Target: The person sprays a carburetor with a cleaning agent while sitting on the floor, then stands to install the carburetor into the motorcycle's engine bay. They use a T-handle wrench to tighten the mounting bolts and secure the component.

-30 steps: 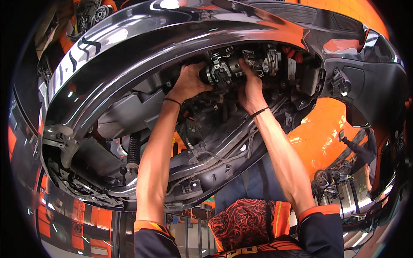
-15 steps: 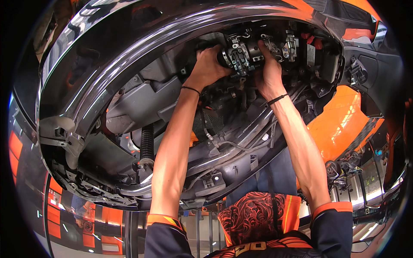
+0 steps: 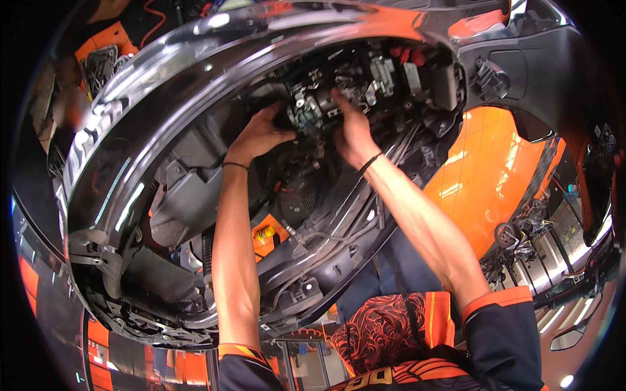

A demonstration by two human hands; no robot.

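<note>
The metal part (image 3: 317, 104) sits inside the black shell (image 3: 124, 169). In there, my left hand (image 3: 256, 138) spreads thumb and fingers; my right hand (image 3: 356, 133) lays its thumb over the part. I can't tell if either pinches. Gentle, even holding seems best.

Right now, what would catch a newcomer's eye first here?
The bare left hand and bare right hand, upper centre, flank a silvery metal mechanism. A glossy black curved panel arches above them in the picture. At right, a shiny bright-orange surface carries pale reflections.
</note>
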